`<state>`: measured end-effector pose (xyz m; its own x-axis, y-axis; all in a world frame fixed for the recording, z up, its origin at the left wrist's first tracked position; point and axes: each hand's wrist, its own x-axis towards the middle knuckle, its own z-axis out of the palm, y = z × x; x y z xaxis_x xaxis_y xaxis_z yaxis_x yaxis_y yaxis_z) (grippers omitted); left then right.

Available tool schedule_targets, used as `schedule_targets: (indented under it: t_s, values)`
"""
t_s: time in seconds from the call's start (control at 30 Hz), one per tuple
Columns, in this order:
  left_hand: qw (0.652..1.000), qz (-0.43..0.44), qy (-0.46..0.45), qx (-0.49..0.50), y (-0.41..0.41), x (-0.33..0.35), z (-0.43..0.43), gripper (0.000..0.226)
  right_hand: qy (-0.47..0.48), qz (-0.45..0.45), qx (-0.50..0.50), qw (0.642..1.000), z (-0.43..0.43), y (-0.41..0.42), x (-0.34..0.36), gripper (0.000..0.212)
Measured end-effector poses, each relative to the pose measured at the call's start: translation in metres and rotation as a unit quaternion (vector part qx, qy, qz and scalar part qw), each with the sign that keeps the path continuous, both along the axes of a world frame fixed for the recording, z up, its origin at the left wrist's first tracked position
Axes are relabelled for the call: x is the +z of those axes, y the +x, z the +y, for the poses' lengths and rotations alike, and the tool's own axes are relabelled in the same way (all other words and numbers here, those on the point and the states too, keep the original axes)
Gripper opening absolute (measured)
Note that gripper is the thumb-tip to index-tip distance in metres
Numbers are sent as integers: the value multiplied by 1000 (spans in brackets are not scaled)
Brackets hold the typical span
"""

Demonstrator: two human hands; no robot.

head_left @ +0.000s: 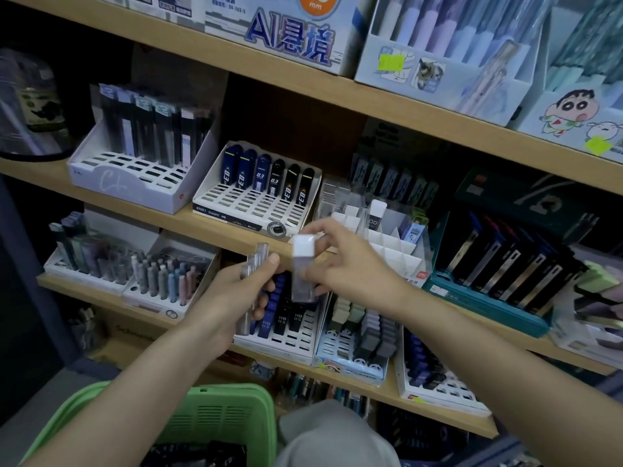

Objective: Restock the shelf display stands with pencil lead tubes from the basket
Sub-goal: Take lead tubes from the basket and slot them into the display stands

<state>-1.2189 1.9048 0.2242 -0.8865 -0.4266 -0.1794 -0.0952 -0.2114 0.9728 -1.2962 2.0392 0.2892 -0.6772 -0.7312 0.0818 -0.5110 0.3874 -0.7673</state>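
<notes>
Two bare hands meet in front of the wooden shelves. Lowest and furthest left, the green slotted plastic basket sits with dark packets inside it. Above it the left hand is closed round a bundle of clear plastic pencil lead tubes, held upright. Just to its right, the right hand pinches a single clear tube with a white cap between thumb and fingers, in front of the white slotted display stand holding dark HB tubes.

Basket below both hands, shelf display stands behind, tubes left of capped tube.
</notes>
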Motion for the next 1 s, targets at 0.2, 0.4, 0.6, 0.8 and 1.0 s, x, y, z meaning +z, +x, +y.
schedule_targets:
  t_s: [0.2, 0.4, 0.6, 0.8, 1.0]
  values:
    - [999, -2, 25, -27, -4, 8, 9, 22, -165, 122, -176, 963, 42, -35, 31, 22]
    - [998, -8, 53, -35, -11, 13, 24, 21, -82, 247, -264, 929, 56, -88, 25, 28]
    - [998, -13, 41, -44, -14, 19, 29, 22, 7, 255, -226, 940, 46, -105, 18, 25]
    - [997, -22, 33, -59, -14, 20, 32, 27, 88, 288, -196, 933, 41, -113, 16, 14]
    - [997, -27, 42, -63, -14, 19, 34, 22, 180, 382, -196, 885, 35, -110, 21, 24]
